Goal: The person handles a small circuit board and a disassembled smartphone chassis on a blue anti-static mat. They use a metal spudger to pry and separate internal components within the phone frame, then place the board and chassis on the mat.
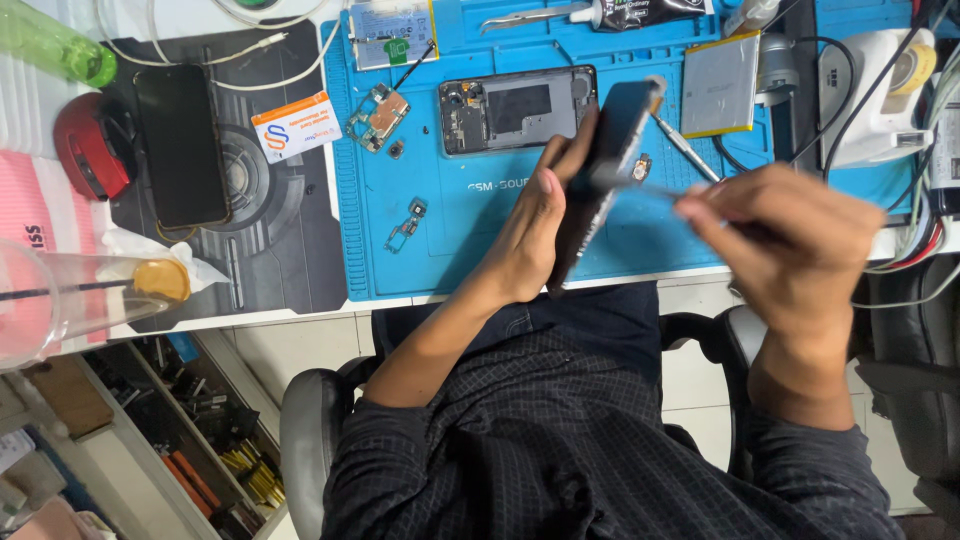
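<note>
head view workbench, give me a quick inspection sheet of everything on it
surface: blue repair mat on a white bench, dark mat beside it
job's things: phone part held on edge; opened phone frame, small circuit board, flat battery lying on the mat
clutter: black phone, card, green bottle, red object
grips: left hand holds the phone part; right hand holds a thin tool, blurred
cables: white cable at top left, bundle at right
surroundings: chair, tool shelf below the bench
</note>
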